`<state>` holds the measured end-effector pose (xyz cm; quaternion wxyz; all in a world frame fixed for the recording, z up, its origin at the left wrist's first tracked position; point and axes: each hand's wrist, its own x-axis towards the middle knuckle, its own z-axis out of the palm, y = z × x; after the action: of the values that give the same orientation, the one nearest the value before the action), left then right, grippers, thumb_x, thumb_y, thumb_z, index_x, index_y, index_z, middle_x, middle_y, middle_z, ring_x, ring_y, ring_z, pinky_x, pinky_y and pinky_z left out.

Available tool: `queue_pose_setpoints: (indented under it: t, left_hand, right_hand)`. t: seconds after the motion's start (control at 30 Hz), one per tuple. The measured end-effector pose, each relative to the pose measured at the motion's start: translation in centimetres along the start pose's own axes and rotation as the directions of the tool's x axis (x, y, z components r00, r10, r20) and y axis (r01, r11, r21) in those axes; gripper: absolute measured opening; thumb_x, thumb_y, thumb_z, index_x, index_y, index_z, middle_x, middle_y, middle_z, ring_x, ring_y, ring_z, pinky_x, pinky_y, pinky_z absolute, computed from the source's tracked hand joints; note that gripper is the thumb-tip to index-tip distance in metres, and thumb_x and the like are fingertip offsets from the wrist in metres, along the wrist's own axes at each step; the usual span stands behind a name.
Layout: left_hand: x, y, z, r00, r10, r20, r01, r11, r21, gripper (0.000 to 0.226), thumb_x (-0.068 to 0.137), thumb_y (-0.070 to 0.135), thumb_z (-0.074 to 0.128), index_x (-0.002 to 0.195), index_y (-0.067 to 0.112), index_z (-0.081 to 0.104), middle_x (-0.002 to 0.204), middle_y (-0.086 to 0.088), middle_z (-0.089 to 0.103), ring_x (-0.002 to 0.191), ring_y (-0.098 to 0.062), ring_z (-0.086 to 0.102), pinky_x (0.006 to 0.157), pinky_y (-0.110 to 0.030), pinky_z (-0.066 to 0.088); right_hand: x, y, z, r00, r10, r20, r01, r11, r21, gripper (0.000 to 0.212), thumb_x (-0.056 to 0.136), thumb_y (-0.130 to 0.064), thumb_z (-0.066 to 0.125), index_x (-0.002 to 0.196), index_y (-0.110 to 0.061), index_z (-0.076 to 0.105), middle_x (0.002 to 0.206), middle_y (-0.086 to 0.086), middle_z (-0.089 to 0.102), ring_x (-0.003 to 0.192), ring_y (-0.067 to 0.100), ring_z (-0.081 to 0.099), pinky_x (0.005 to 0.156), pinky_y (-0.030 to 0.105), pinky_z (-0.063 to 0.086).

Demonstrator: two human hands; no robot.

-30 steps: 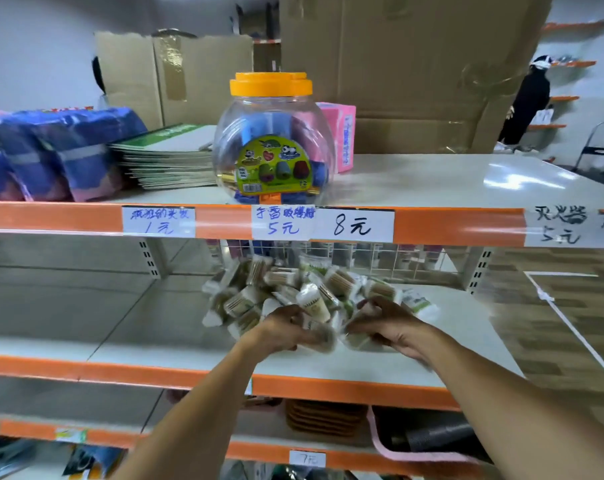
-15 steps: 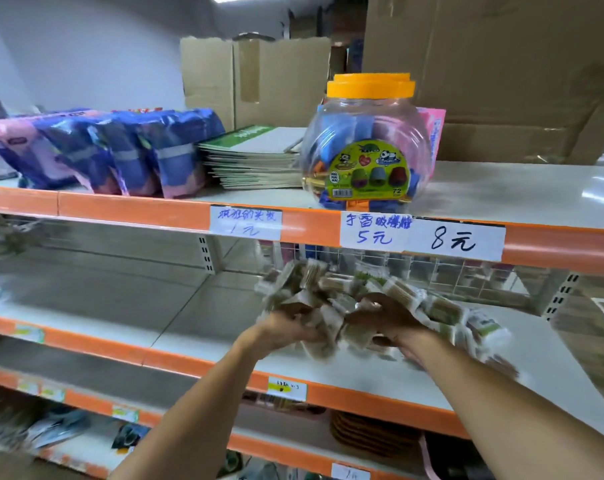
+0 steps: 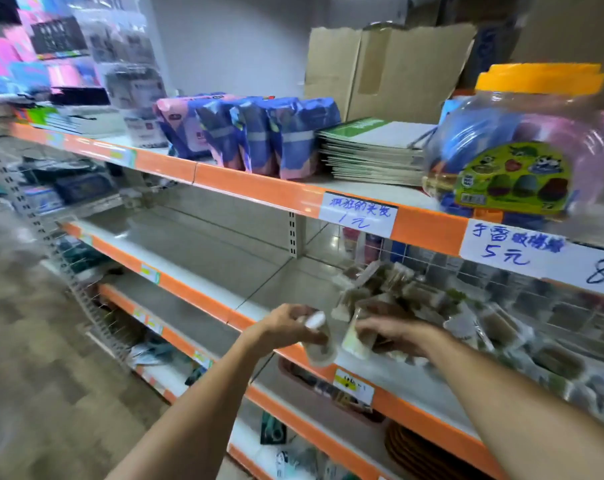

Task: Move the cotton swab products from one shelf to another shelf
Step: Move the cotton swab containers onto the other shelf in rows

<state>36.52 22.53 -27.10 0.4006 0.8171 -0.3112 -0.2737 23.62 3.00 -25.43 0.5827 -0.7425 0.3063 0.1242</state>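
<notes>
A bunch of small clear cotton swab packs (image 3: 394,292) hangs in the air over the middle shelf (image 3: 259,285), blurred by motion. My left hand (image 3: 286,325) grips one white-capped pack (image 3: 319,336) at the shelf's orange front edge. My right hand (image 3: 394,332) grips the bunch from below, with a pale pack end (image 3: 354,337) sticking out to its left. More swab packs (image 3: 522,337) trail to the right along the shelf; whether they lie on it or hang from the bunch I cannot tell.
On the top shelf (image 3: 363,188) stand a clear jar with an orange lid (image 3: 522,147), stacked notebooks (image 3: 370,150) and blue-pink packs (image 3: 259,133). Cardboard boxes (image 3: 380,67) rise behind. A wire grid (image 3: 501,271) backs the middle shelf. Lower shelves hold mixed goods.
The view has swung left and closer to the shelf. Both hands with the swab packs have moved left along the middle shelf, and the left hand now holds one pack apart from the bunch.
</notes>
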Motion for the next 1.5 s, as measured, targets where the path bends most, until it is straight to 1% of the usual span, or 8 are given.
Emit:
queue_pose_setpoints:
  t: [0.23, 0.4, 0.6, 0.73, 0.97, 1.1, 1.2, 1.5]
  left_hand:
    - [-5.2, -4.2, -4.1, 0.958, -0.161, -0.236, 0.133, 0.983, -0.13, 0.053, 0.059, 0.034, 0.094, 0.1, 0.015, 0.067, 0.089, -0.001, 0.067, 0.08, -0.014, 0.06, 0.079, -0.03, 0.053]
    - [-10.0, -7.6, -7.2, 0.882, -0.289, -0.372, 0.236, 0.955, -0.18, 0.058, 0.054, 0.037, 0.093, 0.094, 0.008, 0.063, 0.079, 0.0, 0.063, 0.067, -0.009, 0.054, 0.062, -0.027, 0.045]
    - [-15.0, -10.7, -11.7, 0.833, -0.369, -0.413, 0.26, 0.919, -0.296, 0.054, 0.066, 0.025, 0.09, 0.107, 0.009, 0.059, 0.091, -0.007, 0.061, 0.072, -0.014, 0.055, 0.054, -0.021, 0.046]
    - [-17.3, -13.5, -15.1, 0.816, -0.388, -0.429, 0.221, 0.895, -0.388, 0.042, 0.074, 0.012, 0.084, 0.111, 0.013, 0.064, 0.092, -0.007, 0.059, 0.08, -0.015, 0.058, 0.068, -0.029, 0.052]
    - [-18.8, -20.5, -24.3, 0.769, -0.402, -0.496, 0.222, 0.897, -0.382, 0.071, 0.054, 0.025, 0.088, 0.118, 0.014, 0.061, 0.102, -0.009, 0.064, 0.087, -0.021, 0.065, 0.084, -0.041, 0.056]
    - [-18.9, -23.8, -30.1, 0.756, -0.408, -0.512, 0.274, 0.907, -0.32, 0.073, 0.046, 0.04, 0.086, 0.107, 0.005, 0.065, 0.089, -0.001, 0.066, 0.076, -0.014, 0.061, 0.069, -0.032, 0.052]
    - [-18.5, -25.8, -34.4, 0.746, -0.396, -0.535, 0.283, 0.916, -0.283, 0.049, 0.054, 0.034, 0.088, 0.091, 0.011, 0.064, 0.079, 0.002, 0.061, 0.07, -0.012, 0.057, 0.064, -0.027, 0.046]
    - [-17.9, -31.1, -43.3, 0.653, -0.401, -0.643, 0.228, 0.913, -0.338, 0.064, 0.058, 0.021, 0.092, 0.114, 0.015, 0.063, 0.108, -0.006, 0.068, 0.101, -0.022, 0.067, 0.096, -0.039, 0.053]
  right_hand:
    - [2.6, -3.4, 5.8, 0.978, -0.141, 0.153, 0.166, 0.972, -0.168, 0.015, 0.074, -0.016, 0.081, 0.077, -0.014, 0.066, 0.074, 0.006, 0.066, 0.053, 0.007, 0.057, 0.046, 0.019, 0.039]
    - [5.7, -5.0, 10.8, 0.943, -0.196, 0.269, 0.261, 0.937, -0.234, 0.083, 0.036, -0.043, 0.095, 0.102, -0.001, 0.066, 0.088, 0.014, 0.073, 0.07, 0.014, 0.067, 0.061, 0.028, 0.052]
    - [5.0, -8.8, 18.6, 0.892, -0.218, 0.396, 0.303, 0.938, -0.166, 0.04, 0.058, -0.028, 0.092, 0.088, -0.013, 0.07, 0.077, 0.006, 0.061, 0.068, 0.016, 0.055, 0.059, 0.025, 0.039]
    - [7.3, -11.1, 23.8, 0.882, -0.26, 0.393, 0.354, 0.916, -0.187, 0.065, 0.048, -0.041, 0.092, 0.1, -0.012, 0.065, 0.076, -0.002, 0.059, 0.064, 0.009, 0.055, 0.05, 0.018, 0.038]
    - [11.2, -16.8, 33.7, 0.82, -0.344, 0.458, 0.459, 0.873, -0.166, 0.027, 0.067, -0.021, 0.09, 0.073, -0.018, 0.064, 0.061, -0.004, 0.047, 0.057, 0.012, 0.044, 0.054, 0.023, 0.031]
    - [13.9, -20.3, 39.1, 0.827, -0.391, 0.405, 0.485, 0.859, -0.161, 0.04, 0.062, -0.024, 0.092, 0.067, -0.019, 0.053, 0.061, -0.008, 0.051, 0.063, 0.013, 0.052, 0.058, 0.024, 0.039]
    - [16.1, -22.8, 42.6, 0.819, -0.417, 0.395, 0.5, 0.856, -0.133, 0.039, 0.061, -0.026, 0.093, 0.076, -0.016, 0.058, 0.07, -0.004, 0.055, 0.063, 0.011, 0.053, 0.053, 0.022, 0.041]
    - [21.2, -29.5, 49.8, 0.806, -0.494, 0.325, 0.524, 0.852, -0.008, 0.042, 0.065, -0.026, 0.09, 0.098, -0.013, 0.067, 0.087, -0.002, 0.069, 0.076, 0.012, 0.063, 0.056, 0.02, 0.042]
